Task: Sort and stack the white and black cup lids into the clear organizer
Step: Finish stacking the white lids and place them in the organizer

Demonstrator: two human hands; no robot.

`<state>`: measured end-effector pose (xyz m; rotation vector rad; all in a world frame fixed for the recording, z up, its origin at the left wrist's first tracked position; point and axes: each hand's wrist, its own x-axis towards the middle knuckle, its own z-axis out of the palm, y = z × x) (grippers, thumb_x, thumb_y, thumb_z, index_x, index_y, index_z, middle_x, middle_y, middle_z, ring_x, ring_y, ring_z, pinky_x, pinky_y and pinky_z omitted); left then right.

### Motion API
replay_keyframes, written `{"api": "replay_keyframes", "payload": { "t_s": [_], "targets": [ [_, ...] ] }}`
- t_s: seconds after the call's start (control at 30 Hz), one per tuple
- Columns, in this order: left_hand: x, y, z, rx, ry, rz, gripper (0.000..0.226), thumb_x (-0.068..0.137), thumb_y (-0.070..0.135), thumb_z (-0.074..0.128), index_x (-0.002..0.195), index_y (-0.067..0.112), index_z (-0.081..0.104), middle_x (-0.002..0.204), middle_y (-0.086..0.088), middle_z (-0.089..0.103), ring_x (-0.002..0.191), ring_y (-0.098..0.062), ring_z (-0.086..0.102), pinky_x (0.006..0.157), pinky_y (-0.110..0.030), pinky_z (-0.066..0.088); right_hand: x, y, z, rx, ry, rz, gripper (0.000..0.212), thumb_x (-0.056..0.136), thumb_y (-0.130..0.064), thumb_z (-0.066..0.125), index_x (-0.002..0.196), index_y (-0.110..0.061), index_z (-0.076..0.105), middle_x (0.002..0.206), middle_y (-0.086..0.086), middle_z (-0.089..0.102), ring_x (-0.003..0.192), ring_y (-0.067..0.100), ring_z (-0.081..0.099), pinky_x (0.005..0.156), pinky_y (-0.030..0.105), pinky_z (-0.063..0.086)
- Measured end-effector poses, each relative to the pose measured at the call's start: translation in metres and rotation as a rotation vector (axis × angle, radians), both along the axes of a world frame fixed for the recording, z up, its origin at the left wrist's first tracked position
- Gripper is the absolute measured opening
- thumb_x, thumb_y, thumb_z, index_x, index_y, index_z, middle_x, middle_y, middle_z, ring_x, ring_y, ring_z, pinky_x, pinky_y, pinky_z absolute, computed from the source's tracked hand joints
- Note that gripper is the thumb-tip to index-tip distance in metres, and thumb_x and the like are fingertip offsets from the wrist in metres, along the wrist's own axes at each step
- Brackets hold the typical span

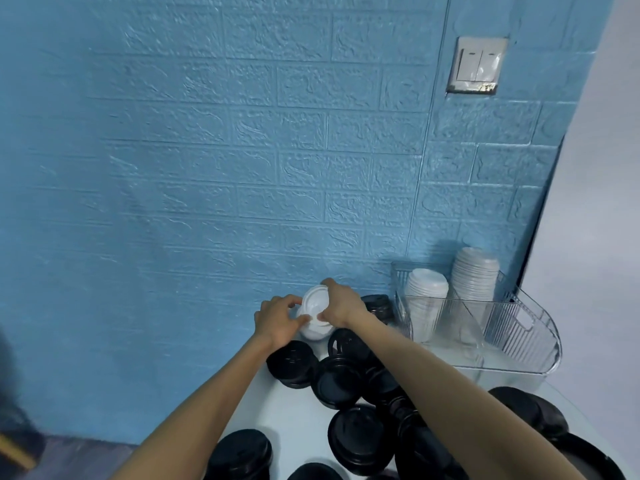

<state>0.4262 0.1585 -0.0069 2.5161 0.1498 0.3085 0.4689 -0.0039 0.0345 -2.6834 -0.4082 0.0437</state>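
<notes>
both hands [277,323] [341,303] gripping white lids [313,318], white table [298,410] w/ black lids [341,381], blue brick wall [242,150]

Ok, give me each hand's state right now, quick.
Left hand: fingers curled on the left edge of the small stack of round white plastic cup lids.
Right hand: gripping the same stack from the right and top.
</notes>
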Motion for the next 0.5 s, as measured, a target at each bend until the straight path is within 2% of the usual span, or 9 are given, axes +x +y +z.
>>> {"api": "replay_keyframes", "payload": {
  "t_s": [0.1,0.2,0.27,0.4,0.5],
  "targets": [
    [0.000,-0.004,0.007,0.105,0.101,0.015,0.047,0.091,0.057,0.068,0.134,0.038,0.060,0.140,-0.001,0.055,0.136,-0.027,0.037,0.105,-0.039,0.027,-0.003,0.003,0.003,-0.101,0.027,0.028,0.057,0.096,-0.030,0.061,0.147,-0.017,0.040,0.140,0.009,0.057,0.129,0.030,0.053,0.102,0.040,0.041],
    [0.000,-0.008,0.012,0.248,0.187,0.001,0.053,0.092,0.066,0.059,0.138,0.038,0.058,0.141,-0.003,0.052,0.134,-0.029,0.034,0.101,-0.040,0.027,-0.004,0.008,0.005,-0.261,0.061,0.021,0.039,0.099,-0.029,0.046,0.136,-0.017,0.051,0.136,0.004,0.059,0.124,0.026,0.054,0.099,0.043,0.033],
    [0.001,-0.009,0.013,0.303,0.221,-0.003,0.049,0.093,0.064,0.057,0.134,0.037,0.061,0.137,-0.004,0.053,0.131,-0.030,0.034,0.095,-0.039,0.026,-0.004,0.009,0.004,-0.353,0.091,0.032,0.038,0.099,-0.033,0.047,0.133,-0.017,0.053,0.131,0.001,0.061,0.120,0.024,0.055,0.100,0.045,0.029],
    [0.002,-0.011,0.016,0.257,0.287,-0.006,0.037,0.092,0.056,0.059,0.122,0.035,0.067,0.125,-0.004,0.060,0.124,-0.028,0.036,0.085,-0.037,0.023,-0.002,0.007,0.003,-0.399,0.142,0.047,0.037,0.099,-0.041,0.050,0.124,-0.016,0.058,0.124,0.000,0.063,0.114,0.024,0.056,0.101,0.047,0.027],
    [0.002,-0.010,0.015,0.243,0.290,-0.017,0.036,0.094,0.051,0.056,0.124,0.033,0.065,0.124,-0.003,0.061,0.125,-0.029,0.036,0.085,-0.037,0.024,0.000,0.007,0.005,-0.374,0.165,0.032,0.041,0.096,-0.046,0.054,0.125,-0.017,0.059,0.123,0.000,0.064,0.116,0.023,0.057,0.090,0.042,0.028]
  ]
}}
